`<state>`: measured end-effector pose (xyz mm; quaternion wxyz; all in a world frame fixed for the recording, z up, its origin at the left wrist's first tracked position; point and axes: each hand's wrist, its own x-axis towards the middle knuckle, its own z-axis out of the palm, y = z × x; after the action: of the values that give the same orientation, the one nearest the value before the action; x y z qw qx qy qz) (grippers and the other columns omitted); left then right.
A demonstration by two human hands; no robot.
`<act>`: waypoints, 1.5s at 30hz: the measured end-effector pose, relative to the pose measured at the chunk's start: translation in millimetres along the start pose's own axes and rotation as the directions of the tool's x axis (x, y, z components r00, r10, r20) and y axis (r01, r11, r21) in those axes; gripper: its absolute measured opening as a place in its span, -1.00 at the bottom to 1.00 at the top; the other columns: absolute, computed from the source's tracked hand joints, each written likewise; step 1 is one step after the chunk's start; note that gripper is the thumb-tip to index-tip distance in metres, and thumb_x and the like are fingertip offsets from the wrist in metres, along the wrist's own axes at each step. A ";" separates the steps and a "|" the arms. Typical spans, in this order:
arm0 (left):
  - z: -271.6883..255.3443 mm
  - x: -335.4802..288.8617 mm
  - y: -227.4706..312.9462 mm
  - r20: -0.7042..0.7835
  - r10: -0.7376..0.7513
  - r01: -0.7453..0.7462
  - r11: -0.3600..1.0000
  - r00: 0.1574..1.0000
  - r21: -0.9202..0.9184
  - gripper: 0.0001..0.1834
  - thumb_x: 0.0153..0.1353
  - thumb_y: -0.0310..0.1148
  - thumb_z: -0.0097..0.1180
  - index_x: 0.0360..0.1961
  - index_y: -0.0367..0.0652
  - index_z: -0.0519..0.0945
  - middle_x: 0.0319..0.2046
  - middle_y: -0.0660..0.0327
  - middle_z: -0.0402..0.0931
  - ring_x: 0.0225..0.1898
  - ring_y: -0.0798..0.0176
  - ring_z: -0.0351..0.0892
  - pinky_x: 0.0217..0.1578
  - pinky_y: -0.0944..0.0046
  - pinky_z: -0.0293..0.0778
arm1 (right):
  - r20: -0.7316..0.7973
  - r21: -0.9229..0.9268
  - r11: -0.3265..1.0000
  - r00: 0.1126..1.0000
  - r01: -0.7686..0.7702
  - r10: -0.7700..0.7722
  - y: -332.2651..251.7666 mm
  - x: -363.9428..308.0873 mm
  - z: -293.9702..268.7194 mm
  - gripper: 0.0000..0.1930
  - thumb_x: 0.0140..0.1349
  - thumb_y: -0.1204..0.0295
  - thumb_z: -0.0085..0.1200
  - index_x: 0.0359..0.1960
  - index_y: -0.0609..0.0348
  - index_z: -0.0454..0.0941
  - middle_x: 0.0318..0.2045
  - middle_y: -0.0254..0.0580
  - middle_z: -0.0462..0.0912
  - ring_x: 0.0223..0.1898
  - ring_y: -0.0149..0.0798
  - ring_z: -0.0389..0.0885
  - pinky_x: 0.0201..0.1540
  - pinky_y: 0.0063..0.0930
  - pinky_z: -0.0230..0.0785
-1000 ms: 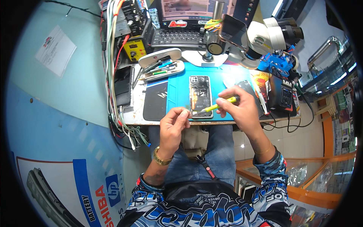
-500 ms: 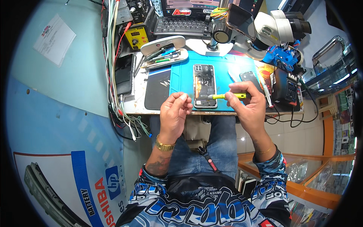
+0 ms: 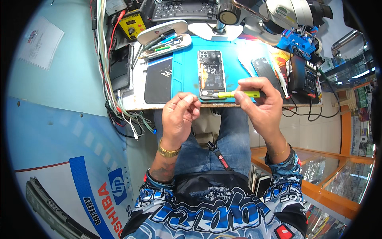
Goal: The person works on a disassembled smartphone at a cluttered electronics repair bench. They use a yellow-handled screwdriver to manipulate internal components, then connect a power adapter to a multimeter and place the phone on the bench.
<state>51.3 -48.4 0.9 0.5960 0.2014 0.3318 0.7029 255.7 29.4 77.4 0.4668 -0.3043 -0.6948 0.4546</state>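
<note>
An opened phone (image 3: 213,71) lies on the blue work mat (image 3: 187,59), its back cover off and its inner parts showing. My right hand (image 3: 262,105) grips a yellow-green screwdriver (image 3: 238,94) between thumb and fingers. The tool lies nearly level, pointing left, its tip over the phone's near end; whether it touches cannot be told. Left of that end, my left hand (image 3: 179,119) is closed in a pinch in front of the mat's near edge. Anything between those fingertips is too small to make out.
A tool case (image 3: 165,42) with pens and tools sits far left. The microscope (image 3: 274,18) stands behind the mat. At right lie a dark phone panel (image 3: 266,71) and a black boxy device (image 3: 303,79). Cables (image 3: 105,59) hang at left.
The view has tilted, so the bench sits higher in the picture. Relative to the phone, the screwdriver tip has shifted toward its near end. Both hands keep their grips.
</note>
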 end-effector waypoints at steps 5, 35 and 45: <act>2.4 0.2 -5.3 -0.005 -0.055 0.053 0.988 0.999 -0.143 -0.83 0.46 -0.34 0.09 -0.17 -0.23 0.61 -0.32 0.19 0.61 -0.42 0.43 0.50 -0.44 0.42 0.39 | 0.012 -0.067 0.993 0.995 0.099 -0.098 0.6 -2.0 0.4 -0.79 0.22 0.62 0.30 -0.11 0.28 0.62 -0.35 -0.19 0.71 -0.33 -0.46 0.68 -0.25 -0.54 0.53; 5.8 -15.5 -17.0 -0.130 0.067 0.020 0.815 0.989 0.579 -0.60 0.48 -0.39 0.05 0.26 -0.31 0.55 -0.47 0.25 0.68 -0.62 0.57 0.45 -0.57 0.51 0.36 | 0.296 -0.435 0.830 0.925 0.351 -0.236 -4.9 25.3 5.0 -0.63 0.16 0.58 0.32 0.03 0.16 0.58 -0.35 -0.08 0.68 -0.39 -0.14 0.70 -0.37 -0.31 0.50; 1.8 -15.4 -17.9 -0.079 0.067 -0.005 0.795 0.995 0.607 -0.57 0.42 -0.41 0.09 0.28 -0.30 0.55 -0.52 0.28 0.68 -0.61 0.58 0.47 -0.55 0.45 0.43 | 0.406 -0.464 0.795 0.892 0.390 -0.199 1.8 33.9 13.1 -0.63 0.16 0.60 0.31 0.02 0.17 0.58 -0.35 -0.08 0.70 -0.36 -0.13 0.72 -0.35 -0.30 0.51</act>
<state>68.3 -61.7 -8.8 0.4702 0.3535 0.5634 0.5801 230.8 54.3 86.4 0.3034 -0.2260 -0.9019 0.2086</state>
